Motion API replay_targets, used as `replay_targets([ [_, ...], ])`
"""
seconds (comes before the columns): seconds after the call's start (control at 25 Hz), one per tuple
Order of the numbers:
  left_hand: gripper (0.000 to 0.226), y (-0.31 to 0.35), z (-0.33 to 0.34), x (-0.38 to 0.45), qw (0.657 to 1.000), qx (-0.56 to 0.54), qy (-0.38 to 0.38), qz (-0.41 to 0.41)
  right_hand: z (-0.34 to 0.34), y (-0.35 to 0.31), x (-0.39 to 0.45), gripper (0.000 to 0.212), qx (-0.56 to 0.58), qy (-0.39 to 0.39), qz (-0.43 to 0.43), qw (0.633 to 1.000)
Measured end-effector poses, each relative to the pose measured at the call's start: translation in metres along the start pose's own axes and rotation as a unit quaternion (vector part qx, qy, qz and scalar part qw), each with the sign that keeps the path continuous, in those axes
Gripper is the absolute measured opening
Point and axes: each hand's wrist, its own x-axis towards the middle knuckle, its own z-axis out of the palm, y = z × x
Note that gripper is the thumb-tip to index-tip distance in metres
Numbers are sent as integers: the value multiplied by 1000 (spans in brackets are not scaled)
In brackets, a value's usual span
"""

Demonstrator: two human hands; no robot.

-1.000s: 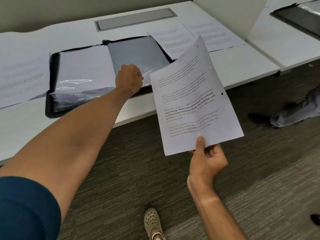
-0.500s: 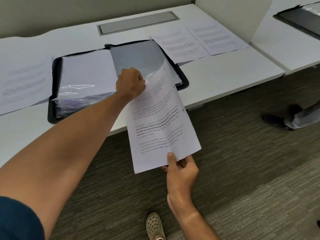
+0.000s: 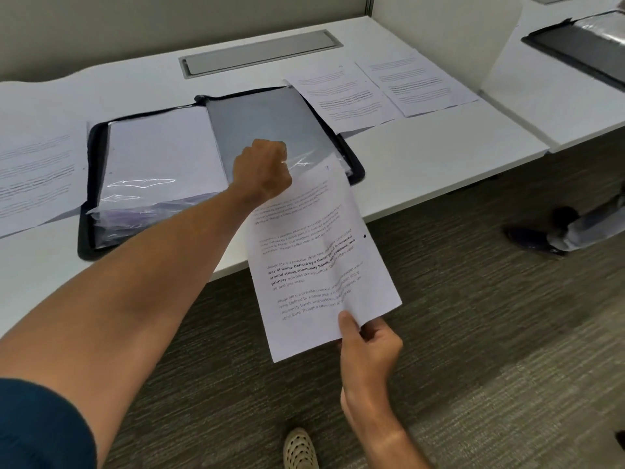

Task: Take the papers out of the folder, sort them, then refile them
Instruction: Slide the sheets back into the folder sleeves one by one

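The right hand [image 3: 368,346] pinches the printed sheet [image 3: 318,262] at its near bottom corner, thumb flat on the printed face, the other fingers curled beneath. The sheet slopes up and away from that grip, past the desk edge, its far end reaching the lower edge of the open folder [image 3: 220,170] just beside the left hand [image 3: 262,172]. That left hand is clenched, knuckles up, gripping the clear plastic sleeve [image 3: 304,162] on the folder's right page; whether the sheet's top has entered the sleeve, I cannot tell. The left arm stretches straight from the lower left across the desk [image 3: 422,157], with a dark blue shirt sleeve [image 3: 40,424] at its near end. The right forearm rises from the bottom edge over the carpet.

The black zip folder lies open and flat on the white desk, a white page on its left half and a grey page on its right. 2 printed sheets [image 3: 382,88] lie side by side right of the folder, another sheet [image 3: 37,177] lies left of it. A second folder [image 3: 581,42] sits on the neighbouring desk. A beige shoe [image 3: 299,448] shows below.
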Motion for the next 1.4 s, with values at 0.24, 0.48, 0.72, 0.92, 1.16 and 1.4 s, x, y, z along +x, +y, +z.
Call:
replay_targets([
  [0.24,13,15,4,21,999,4,8,40,0,-9,9,23,-32,-23,-37,999],
  [0.48,13,16,3,29,999,1,7,40,8,-17,29,18,-19,29,-20,999],
  [0.72,14,18,5,35,999,-7,5,34,12,-21,27,23,-20,6,-43,999],
  [0.92,13,19,4,35,999,-9,14,44,14,-32,26,30,-57,-31,-64,996],
  [1.16,16,27,1,38,998,-3,36,52,19,-44,33,41,-103,-16,-62,993],
  [1.4,18,29,0,35,997,-1,41,66,27,-57,36,31,-90,-24,-55,994],
])
